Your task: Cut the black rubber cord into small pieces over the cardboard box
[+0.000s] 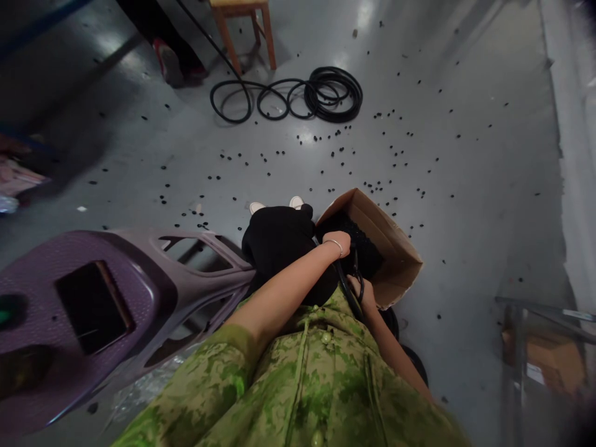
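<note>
A length of black hose (347,287) curves across my lap, between my body and a cardboard box. My left hand (338,241), with a bracelet at the wrist, is closed around the hose at the box's near side; the fingers are partly hidden. Closer to my body, my right hand (363,292) grips a looped part of the same hose. Beside both hands the open cardboard box (395,248) stands tilted, its flaps spread. Inside it lies a heap of small black pieces (367,248), too small to name.
A purple plastic stool (153,304) at my left bears a dark phone (93,304). Coiled black hose (338,93) lies ahead near a wooden stool (239,6). Small black rings (342,149) litter the floor. Another person's shoe (168,62) shows at upper left.
</note>
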`<state>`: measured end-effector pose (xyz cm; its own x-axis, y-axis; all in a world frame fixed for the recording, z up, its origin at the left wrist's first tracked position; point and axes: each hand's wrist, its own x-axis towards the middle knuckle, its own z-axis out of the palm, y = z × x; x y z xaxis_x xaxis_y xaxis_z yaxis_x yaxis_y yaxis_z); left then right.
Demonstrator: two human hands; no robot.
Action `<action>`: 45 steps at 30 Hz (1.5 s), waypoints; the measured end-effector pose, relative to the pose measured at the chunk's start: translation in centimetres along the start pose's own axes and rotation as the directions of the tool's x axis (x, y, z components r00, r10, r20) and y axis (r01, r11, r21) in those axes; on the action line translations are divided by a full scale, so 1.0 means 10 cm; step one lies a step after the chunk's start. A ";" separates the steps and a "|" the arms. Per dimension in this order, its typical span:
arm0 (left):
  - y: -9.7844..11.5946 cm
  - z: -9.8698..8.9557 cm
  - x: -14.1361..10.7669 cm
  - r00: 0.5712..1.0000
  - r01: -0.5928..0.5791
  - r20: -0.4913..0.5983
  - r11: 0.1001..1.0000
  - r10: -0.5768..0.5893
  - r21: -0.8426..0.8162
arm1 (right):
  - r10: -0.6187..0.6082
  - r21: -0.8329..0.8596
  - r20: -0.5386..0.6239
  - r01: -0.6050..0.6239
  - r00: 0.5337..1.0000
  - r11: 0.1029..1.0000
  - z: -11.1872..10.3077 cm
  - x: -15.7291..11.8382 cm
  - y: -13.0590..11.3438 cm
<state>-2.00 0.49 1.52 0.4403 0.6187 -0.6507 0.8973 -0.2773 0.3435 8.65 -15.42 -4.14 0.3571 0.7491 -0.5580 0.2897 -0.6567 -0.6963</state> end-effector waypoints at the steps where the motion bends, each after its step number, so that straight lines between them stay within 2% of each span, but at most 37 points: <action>1: 0.00 -0.01 0.00 1.000 0.001 -0.004 1.000 -0.001 -0.004 | 0.000 0.012 0.017 0.000 1.000 1.000 -0.01 -0.01 -0.03; 5: 0.00 -0.05 -0.03 1.000 -0.005 -0.020 1.000 0.005 -0.031 | -0.045 0.049 0.076 0.041 0.996 0.998 -0.06 -0.06 -0.12; 11: 0.01 -0.11 -0.10 0.996 -0.083 -0.030 0.996 0.082 -0.027 | -0.028 -0.009 0.047 0.029 0.998 1.000 -0.07 -0.07 -0.18; 16: 0.03 -0.14 -0.15 0.995 -0.101 -0.023 0.995 0.100 -0.022 | -0.066 -0.010 0.045 0.066 0.997 0.998 -0.06 -0.05 -0.20; 25: 0.02 -0.10 -0.10 0.993 -0.117 -0.007 0.993 0.117 -0.001 | -0.080 0.040 0.024 0.079 0.997 0.996 -0.01 0.02 -0.23; 45: 0.01 -0.08 -0.07 0.984 -0.175 0.027 0.981 0.174 0.081 | -0.046 0.059 0.078 0.042 0.996 0.997 -0.06 -0.02 -0.32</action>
<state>-2.24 0.61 2.57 0.5902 0.5409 -0.5993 0.8058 -0.4404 0.3960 8.17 -13.52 -1.54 0.2727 0.7833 -0.5587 0.2517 -0.6186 -0.7443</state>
